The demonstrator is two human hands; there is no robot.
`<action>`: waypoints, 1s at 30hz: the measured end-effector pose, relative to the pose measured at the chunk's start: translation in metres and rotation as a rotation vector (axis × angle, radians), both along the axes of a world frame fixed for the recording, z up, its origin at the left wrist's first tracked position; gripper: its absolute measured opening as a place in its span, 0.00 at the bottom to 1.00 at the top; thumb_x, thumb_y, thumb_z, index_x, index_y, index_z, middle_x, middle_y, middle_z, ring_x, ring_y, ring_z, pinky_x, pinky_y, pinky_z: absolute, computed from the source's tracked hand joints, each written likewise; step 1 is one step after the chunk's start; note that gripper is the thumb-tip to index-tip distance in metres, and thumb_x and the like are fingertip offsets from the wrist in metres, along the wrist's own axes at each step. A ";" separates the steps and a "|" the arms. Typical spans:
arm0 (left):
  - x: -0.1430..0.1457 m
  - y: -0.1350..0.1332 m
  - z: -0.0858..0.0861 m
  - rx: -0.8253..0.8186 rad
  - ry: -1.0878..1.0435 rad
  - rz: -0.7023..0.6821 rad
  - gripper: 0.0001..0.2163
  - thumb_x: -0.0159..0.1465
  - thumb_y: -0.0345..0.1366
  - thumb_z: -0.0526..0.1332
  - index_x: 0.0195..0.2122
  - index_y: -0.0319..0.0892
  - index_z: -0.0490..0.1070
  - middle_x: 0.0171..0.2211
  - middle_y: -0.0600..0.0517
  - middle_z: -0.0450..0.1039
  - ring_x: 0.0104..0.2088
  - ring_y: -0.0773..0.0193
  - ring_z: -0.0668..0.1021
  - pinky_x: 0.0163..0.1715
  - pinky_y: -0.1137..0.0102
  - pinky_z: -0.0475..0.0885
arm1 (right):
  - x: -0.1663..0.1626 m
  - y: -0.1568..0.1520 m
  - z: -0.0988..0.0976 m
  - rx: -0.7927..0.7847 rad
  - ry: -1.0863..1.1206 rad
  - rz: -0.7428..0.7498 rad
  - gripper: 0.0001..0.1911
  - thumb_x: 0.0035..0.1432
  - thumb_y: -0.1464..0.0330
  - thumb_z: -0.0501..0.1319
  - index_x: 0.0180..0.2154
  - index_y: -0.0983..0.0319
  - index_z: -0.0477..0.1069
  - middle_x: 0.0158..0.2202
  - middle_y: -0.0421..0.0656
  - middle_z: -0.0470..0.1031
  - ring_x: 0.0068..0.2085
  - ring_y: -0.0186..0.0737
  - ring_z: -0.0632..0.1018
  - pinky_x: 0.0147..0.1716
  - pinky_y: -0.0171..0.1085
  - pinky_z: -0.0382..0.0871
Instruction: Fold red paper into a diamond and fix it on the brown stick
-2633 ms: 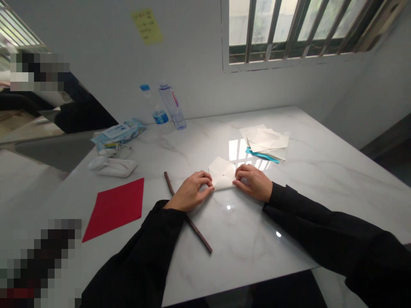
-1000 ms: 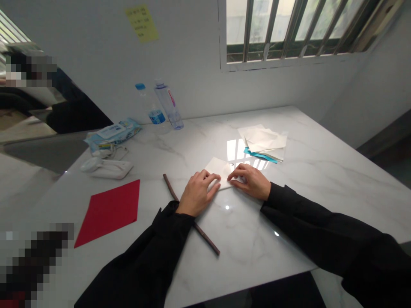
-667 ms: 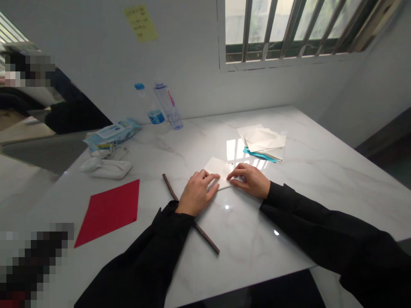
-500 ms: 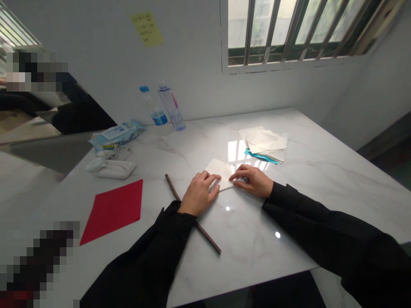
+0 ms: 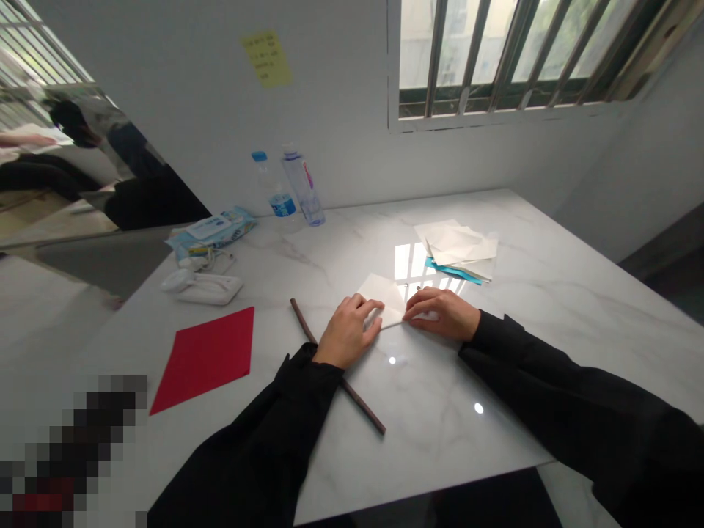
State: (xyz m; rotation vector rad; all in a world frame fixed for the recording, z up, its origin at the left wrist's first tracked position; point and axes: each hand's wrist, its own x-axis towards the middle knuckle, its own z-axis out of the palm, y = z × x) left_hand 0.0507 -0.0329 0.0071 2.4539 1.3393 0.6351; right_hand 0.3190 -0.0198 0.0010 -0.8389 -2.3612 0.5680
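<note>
A small sheet of white paper (image 5: 389, 295) lies on the marble-patterned table between my two hands. My left hand (image 5: 347, 331) holds its left side down, the thumb and forefinger bent over it near the front edge. With fingertips pinched together, my right hand (image 5: 443, 313) grips the paper's right front corner. The front edge looks slightly raised or folded; the fingers partly hide it. Under my left wrist runs a thin brown stick (image 5: 364, 408), its middle covered by the sleeve. To the left, a red square of paper (image 5: 212, 358) lies flat.
A pile of white paper (image 5: 459, 243) with a blue sheet (image 5: 452, 272) under it lies beyond my right hand. Two plastic bottles (image 5: 282, 205) (image 5: 309, 194), a wipes pack (image 5: 217, 229) and a white device (image 5: 207, 287) stand at the back left. A person (image 5: 129, 158) sits beyond.
The view has shifted slightly, so everything appears a little further right. My right fingertips have slid slightly right along the paper's front edge. My left hand stays in place on the paper.
</note>
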 end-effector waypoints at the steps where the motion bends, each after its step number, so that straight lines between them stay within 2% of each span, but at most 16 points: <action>1: 0.000 0.000 0.000 -0.003 0.001 -0.001 0.12 0.69 0.36 0.61 0.52 0.47 0.78 0.41 0.48 0.71 0.45 0.54 0.74 0.53 0.57 0.71 | 0.000 0.000 0.000 0.012 -0.014 0.003 0.08 0.66 0.68 0.65 0.42 0.55 0.84 0.43 0.45 0.82 0.42 0.42 0.80 0.46 0.44 0.76; 8: -0.007 0.001 0.001 0.004 0.039 -0.025 0.13 0.70 0.38 0.61 0.54 0.48 0.79 0.44 0.48 0.73 0.46 0.54 0.74 0.52 0.57 0.72 | 0.004 0.000 0.000 0.071 -0.097 0.001 0.10 0.67 0.69 0.63 0.44 0.54 0.84 0.45 0.45 0.83 0.43 0.43 0.80 0.45 0.43 0.77; 16: -0.011 0.001 0.003 0.068 0.155 -0.034 0.15 0.72 0.39 0.61 0.57 0.50 0.78 0.44 0.48 0.74 0.44 0.55 0.73 0.49 0.58 0.72 | 0.012 -0.008 0.009 0.116 -0.208 0.008 0.12 0.66 0.69 0.63 0.47 0.52 0.84 0.49 0.44 0.82 0.44 0.46 0.79 0.45 0.45 0.77; 21: -0.011 0.001 0.003 0.070 0.166 -0.038 0.15 0.72 0.40 0.60 0.57 0.49 0.78 0.44 0.47 0.74 0.44 0.54 0.73 0.50 0.58 0.71 | 0.001 -0.014 0.010 0.211 -0.202 -0.058 0.09 0.67 0.68 0.63 0.42 0.56 0.83 0.52 0.46 0.82 0.48 0.50 0.79 0.49 0.50 0.78; 23: -0.010 0.001 0.002 0.075 0.168 -0.042 0.14 0.72 0.40 0.60 0.57 0.49 0.78 0.45 0.47 0.74 0.45 0.54 0.73 0.51 0.58 0.71 | -0.010 -0.018 0.007 0.262 -0.170 -0.056 0.11 0.69 0.69 0.61 0.47 0.56 0.82 0.54 0.46 0.82 0.52 0.50 0.80 0.52 0.53 0.77; 26: -0.009 0.000 0.003 0.081 0.176 -0.044 0.14 0.73 0.40 0.60 0.56 0.49 0.78 0.46 0.47 0.74 0.46 0.53 0.74 0.52 0.57 0.71 | -0.026 -0.025 -0.003 0.272 -0.143 0.030 0.18 0.70 0.70 0.59 0.59 0.58 0.76 0.60 0.48 0.78 0.60 0.48 0.78 0.59 0.54 0.75; 30: -0.011 0.000 0.005 0.057 0.182 -0.060 0.15 0.73 0.40 0.60 0.58 0.48 0.77 0.47 0.46 0.73 0.47 0.53 0.74 0.52 0.58 0.71 | -0.033 -0.030 -0.014 0.227 -0.171 0.063 0.20 0.72 0.69 0.57 0.63 0.61 0.72 0.64 0.49 0.75 0.65 0.48 0.75 0.66 0.54 0.70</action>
